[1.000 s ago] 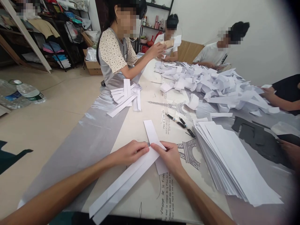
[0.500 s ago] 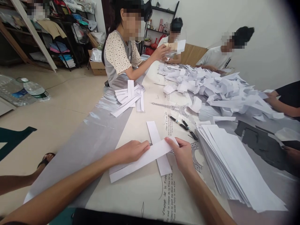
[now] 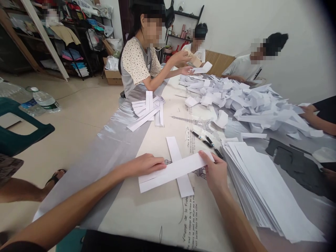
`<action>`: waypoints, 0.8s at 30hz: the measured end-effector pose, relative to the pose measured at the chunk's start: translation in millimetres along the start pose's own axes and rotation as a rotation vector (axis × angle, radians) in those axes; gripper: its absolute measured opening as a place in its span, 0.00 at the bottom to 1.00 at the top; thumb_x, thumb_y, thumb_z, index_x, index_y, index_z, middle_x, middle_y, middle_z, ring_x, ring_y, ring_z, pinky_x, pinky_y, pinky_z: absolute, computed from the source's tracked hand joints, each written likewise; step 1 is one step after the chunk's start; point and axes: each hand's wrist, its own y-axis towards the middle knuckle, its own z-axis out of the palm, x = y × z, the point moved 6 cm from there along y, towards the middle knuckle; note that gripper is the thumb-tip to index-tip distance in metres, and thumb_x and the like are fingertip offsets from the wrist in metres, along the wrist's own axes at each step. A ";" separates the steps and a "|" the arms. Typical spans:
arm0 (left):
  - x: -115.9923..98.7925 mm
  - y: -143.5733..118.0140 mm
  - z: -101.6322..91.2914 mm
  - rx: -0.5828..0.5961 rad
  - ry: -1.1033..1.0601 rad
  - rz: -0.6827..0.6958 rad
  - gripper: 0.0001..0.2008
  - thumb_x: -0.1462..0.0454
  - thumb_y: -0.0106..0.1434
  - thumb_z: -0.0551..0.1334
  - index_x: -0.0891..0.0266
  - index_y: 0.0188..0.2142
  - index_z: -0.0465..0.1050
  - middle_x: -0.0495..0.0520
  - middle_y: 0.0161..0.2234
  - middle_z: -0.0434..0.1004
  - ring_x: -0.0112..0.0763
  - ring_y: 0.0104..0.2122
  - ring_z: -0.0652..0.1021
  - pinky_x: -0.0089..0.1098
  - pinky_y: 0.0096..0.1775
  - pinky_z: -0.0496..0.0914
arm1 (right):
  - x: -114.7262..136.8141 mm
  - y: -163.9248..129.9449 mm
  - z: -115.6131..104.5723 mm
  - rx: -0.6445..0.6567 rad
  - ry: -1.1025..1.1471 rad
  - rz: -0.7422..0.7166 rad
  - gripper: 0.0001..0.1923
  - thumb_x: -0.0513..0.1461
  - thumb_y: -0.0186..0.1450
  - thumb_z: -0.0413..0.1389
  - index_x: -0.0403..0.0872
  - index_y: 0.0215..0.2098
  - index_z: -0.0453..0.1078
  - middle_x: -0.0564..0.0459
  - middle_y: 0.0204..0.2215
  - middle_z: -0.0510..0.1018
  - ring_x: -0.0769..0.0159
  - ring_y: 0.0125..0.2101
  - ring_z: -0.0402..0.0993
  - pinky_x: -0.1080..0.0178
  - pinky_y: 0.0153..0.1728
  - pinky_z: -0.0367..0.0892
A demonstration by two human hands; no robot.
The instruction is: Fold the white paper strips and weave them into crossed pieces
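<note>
A white folded paper strip (image 3: 181,168) lies slantwise between my hands, just above the tablecloth. My right hand (image 3: 217,172) pinches its right end, thumb on top. Along its upper left edge, the fingers of my left hand (image 3: 147,164) are closed together on the paper. A fold line shows near the strip's lower left end. Beneath it, crossing at an angle, is a second white paper strip (image 3: 185,186) lying on the printed cloth. Right of my right hand stands a fanned stack of long white paper sheets (image 3: 273,189).
Several pens (image 3: 206,140) lie beyond my right hand. Folded strips (image 3: 147,110) are piled at the far left of the table. A big heap of folded paper (image 3: 249,101) covers the far right. Co-workers sit around; one person (image 3: 139,66) handles paper. Dark grey cloth-like material (image 3: 294,168) lies at right.
The folded strip has shifted to the right, my right hand moving with its end. My left hand now lies flatter along the strip. A co-worker's hands have lowered and parted.
</note>
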 end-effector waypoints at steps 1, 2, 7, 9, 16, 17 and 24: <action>0.5 -0.2 -0.5 0.001 -0.015 0.005 0.19 0.53 0.76 0.50 0.58 0.30 0.63 0.45 0.23 0.61 0.29 0.22 0.64 0.31 0.28 0.54 | -0.6 0.3 -0.5 -0.011 0.030 0.018 0.19 0.53 0.59 0.67 0.47 0.27 0.75 0.56 0.22 0.68 0.66 0.23 0.61 0.63 0.23 0.58; 1.2 -0.4 -0.6 0.003 -0.030 0.010 0.19 0.53 0.76 0.50 0.58 0.30 0.64 0.45 0.23 0.62 0.29 0.23 0.64 0.31 0.29 0.54 | -1.0 0.6 -1.2 -0.026 0.058 0.033 0.18 0.53 0.58 0.68 0.47 0.28 0.76 0.55 0.23 0.69 0.66 0.24 0.62 0.63 0.23 0.59; 5.3 -3.1 -2.4 0.046 -0.156 0.037 0.15 0.52 0.74 0.55 0.59 0.35 0.68 0.45 0.24 0.64 0.28 0.23 0.63 0.29 0.28 0.55 | -1.2 4.2 -10.0 -0.107 0.112 0.064 0.19 0.52 0.54 0.71 0.45 0.28 0.77 0.54 0.23 0.69 0.65 0.25 0.63 0.63 0.23 0.59; 2.1 -4.7 -3.8 0.084 -0.215 0.065 0.16 0.53 0.73 0.57 0.60 0.33 0.68 0.45 0.24 0.63 0.27 0.24 0.62 0.29 0.28 0.55 | -0.3 3.9 -9.0 -0.079 0.132 0.077 0.18 0.51 0.55 0.71 0.45 0.28 0.76 0.55 0.23 0.68 0.66 0.25 0.63 0.63 0.23 0.59; -24.6 -0.7 17.1 0.162 -0.561 -0.011 0.18 0.49 0.70 0.61 0.62 0.41 0.74 0.50 0.29 0.75 0.26 0.23 0.65 0.28 0.25 0.56 | 10.7 -22.8 33.3 0.176 0.032 0.074 0.20 0.53 0.60 0.67 0.46 0.25 0.74 0.57 0.19 0.66 0.67 0.22 0.60 0.64 0.24 0.56; -26.6 0.6 21.7 0.163 -0.600 -0.034 0.19 0.48 0.70 0.61 0.63 0.41 0.75 0.51 0.29 0.77 0.25 0.21 0.65 0.28 0.23 0.55 | 11.3 -26.3 39.2 0.204 -0.009 0.071 0.21 0.55 0.60 0.66 0.46 0.26 0.75 0.57 0.20 0.69 0.66 0.23 0.62 0.63 0.24 0.57; 10.0 0.6 2.2 -0.247 -0.880 -0.320 0.26 0.44 0.63 0.67 0.65 0.45 0.75 0.63 0.36 0.85 0.38 0.28 0.82 0.30 0.27 0.72 | 5.4 -21.2 47.2 0.280 -0.223 -0.045 0.30 0.61 0.70 0.49 0.46 0.48 0.76 0.44 0.41 0.80 0.58 0.33 0.75 0.57 0.35 0.71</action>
